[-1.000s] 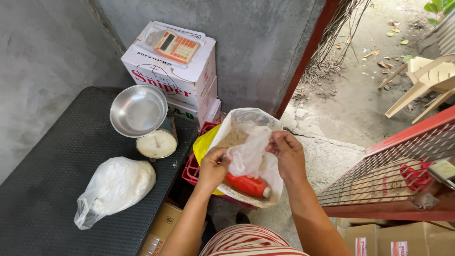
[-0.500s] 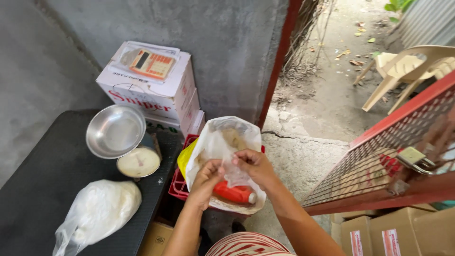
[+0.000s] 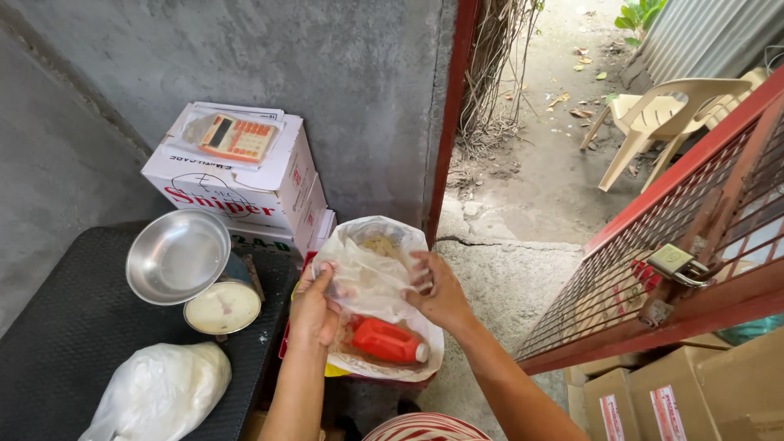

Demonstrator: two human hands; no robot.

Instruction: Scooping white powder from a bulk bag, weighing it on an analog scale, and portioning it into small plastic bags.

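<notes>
My left hand (image 3: 313, 308) and my right hand (image 3: 438, 296) both grip a thin clear plastic bag (image 3: 369, 275) held between them, with something pale and grainy inside near its top. Below the bag sits a red plastic bottle (image 3: 387, 340) with a white cap, lying in a larger clear bag inside a red crate (image 3: 285, 347). A yellow rim shows under the bag by my left wrist.
A dark table (image 3: 73, 343) holds a weighing scale with a steel pan (image 3: 178, 256), a dial (image 3: 222, 308) and a tied white bag (image 3: 159, 392). Behind stands a white carton (image 3: 269, 196) with a calculator (image 3: 233, 137). A red mesh gate (image 3: 678, 245) with padlock (image 3: 674, 261) is right, cardboard boxes (image 3: 678, 392) below, a plastic chair (image 3: 670, 114) outside.
The view has swung rightward and nearer. My hands have shifted on the small bag, bunching it closer together over the red bottle.
</notes>
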